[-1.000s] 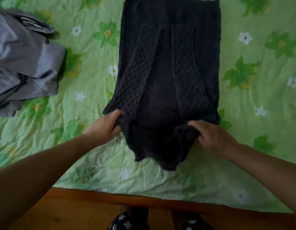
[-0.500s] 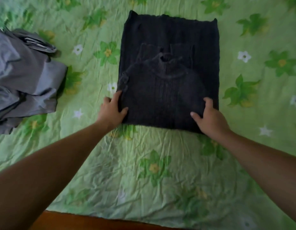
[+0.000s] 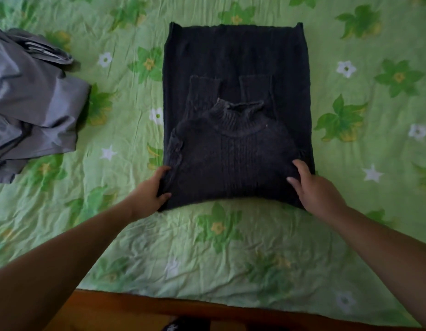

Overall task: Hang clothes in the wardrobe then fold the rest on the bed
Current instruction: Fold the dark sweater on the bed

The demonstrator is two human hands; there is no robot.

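The sweater (image 3: 236,56) lay mid-frame on the bed (image 3: 159,247) — left hand (image 3: 151,191) curled round its lower-left corner, right hand (image 3: 314,189) pressing the lower-right — and the next fold probably wanted both corners carried evenly.

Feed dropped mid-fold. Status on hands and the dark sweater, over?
Left hand grips dark sweater at near left corner; right hand presses near right corner. Sweater folded over, collar up, flat on bed. Grey clothes lie apart, left.
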